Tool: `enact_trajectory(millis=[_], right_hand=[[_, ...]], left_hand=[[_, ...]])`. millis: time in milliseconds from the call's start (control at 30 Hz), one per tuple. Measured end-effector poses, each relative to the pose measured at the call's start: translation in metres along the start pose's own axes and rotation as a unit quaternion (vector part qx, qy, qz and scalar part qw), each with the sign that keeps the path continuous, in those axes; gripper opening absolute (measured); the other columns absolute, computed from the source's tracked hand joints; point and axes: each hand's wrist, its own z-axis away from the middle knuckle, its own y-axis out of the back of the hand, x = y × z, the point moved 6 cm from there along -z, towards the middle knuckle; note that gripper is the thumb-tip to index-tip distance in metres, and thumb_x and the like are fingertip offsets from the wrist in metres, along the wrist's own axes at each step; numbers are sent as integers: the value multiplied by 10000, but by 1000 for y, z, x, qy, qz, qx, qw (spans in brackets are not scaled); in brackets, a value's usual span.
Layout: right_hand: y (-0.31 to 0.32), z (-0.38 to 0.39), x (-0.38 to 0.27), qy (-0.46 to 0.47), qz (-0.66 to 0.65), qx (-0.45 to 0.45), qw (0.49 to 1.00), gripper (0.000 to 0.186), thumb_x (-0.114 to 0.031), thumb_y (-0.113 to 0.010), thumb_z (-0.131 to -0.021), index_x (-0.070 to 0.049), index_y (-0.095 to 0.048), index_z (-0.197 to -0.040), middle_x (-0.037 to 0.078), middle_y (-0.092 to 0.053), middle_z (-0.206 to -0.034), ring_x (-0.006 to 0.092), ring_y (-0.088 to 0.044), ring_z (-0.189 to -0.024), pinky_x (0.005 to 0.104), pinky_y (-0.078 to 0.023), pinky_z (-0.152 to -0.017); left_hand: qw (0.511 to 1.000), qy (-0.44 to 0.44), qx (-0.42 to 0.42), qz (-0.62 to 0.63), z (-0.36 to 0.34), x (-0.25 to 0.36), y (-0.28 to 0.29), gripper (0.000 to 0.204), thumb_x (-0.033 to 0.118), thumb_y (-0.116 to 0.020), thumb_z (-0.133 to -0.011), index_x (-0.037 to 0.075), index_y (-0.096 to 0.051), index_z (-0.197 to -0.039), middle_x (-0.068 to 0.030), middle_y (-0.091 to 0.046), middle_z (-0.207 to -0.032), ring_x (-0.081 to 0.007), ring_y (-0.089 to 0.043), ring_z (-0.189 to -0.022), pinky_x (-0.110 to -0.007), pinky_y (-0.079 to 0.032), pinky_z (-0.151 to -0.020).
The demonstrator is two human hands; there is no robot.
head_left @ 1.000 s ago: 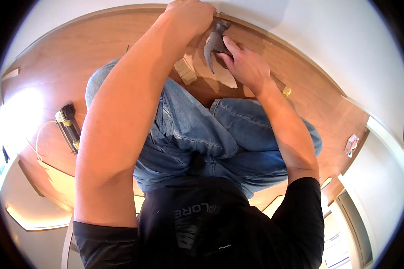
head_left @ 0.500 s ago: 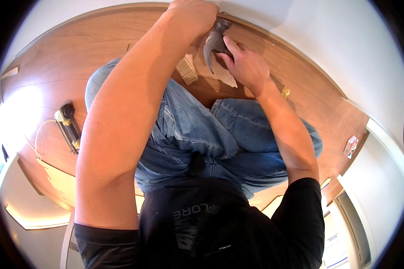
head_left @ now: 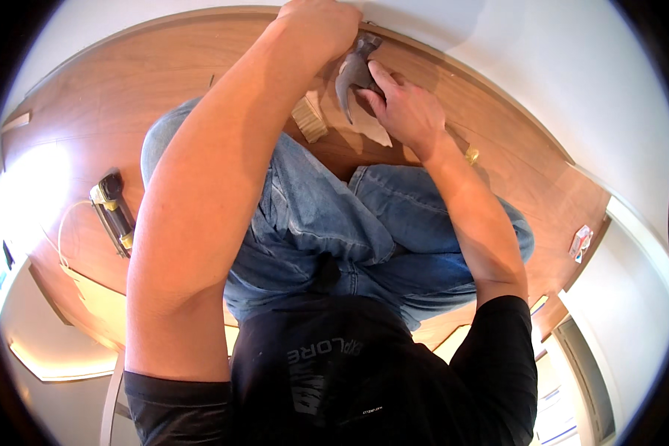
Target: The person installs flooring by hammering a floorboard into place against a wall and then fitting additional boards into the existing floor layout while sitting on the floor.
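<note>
A claw hammer (head_left: 359, 68) with a dark grey metal head is in my right hand (head_left: 411, 111), whose fingers wrap round it just below the head. The hammer's curved claw points back toward me, and its face lies close to the brown skirting strip (head_left: 453, 58) along the wall. My left hand (head_left: 321, 21) is at the wall beside the hammer, its fingers curled down; the fingertips and whatever they hold are hidden. Below the hammer, a pale, ragged-edged sheet (head_left: 372, 128) and a ribbed tan block (head_left: 309, 121) lie on the wood floor in front of my folded legs.
On the left rests a black and yellow nail gun (head_left: 111, 212) with a pale hose (head_left: 62, 230). A short wood strip (head_left: 16, 122) lies far left. Right of my arm is a small yellow item (head_left: 472, 156), and farther right a red and white packet (head_left: 581, 244). The white wall (head_left: 543, 82) curves ahead.
Almost nothing differs. The hammer head and my right hand have shifted very slightly; my left hand stays at the wall.
</note>
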Motion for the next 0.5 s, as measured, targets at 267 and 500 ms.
enact_trajectory(millis=[267, 500], right_hand=[[2, 2, -2, -22, 12, 6, 1000, 515, -498, -577, -1013, -229, -553, -1452, 177, -735, -1034, 406, -737, -851, 503, -608, -697], [-4, 2, 2, -45, 36, -18, 998, 502, -504, -563, -1021, -232, -558, -1443, 169, -739, -1033, 395, -739, -849, 493, -607, -694]], left_hand=[[996, -76, -37, -21, 23, 8, 15, 572, 151, -901, -676, 81, -711, -1210, -174, -727, -1250, -324, -682, -1203, -426, -563, -996], [996, -72, -50, -25, 16, 6, 8, 575, 160, -897, -678, 86, -713, -1218, -173, -726, -1252, -329, -676, -1210, -423, -560, -1004]])
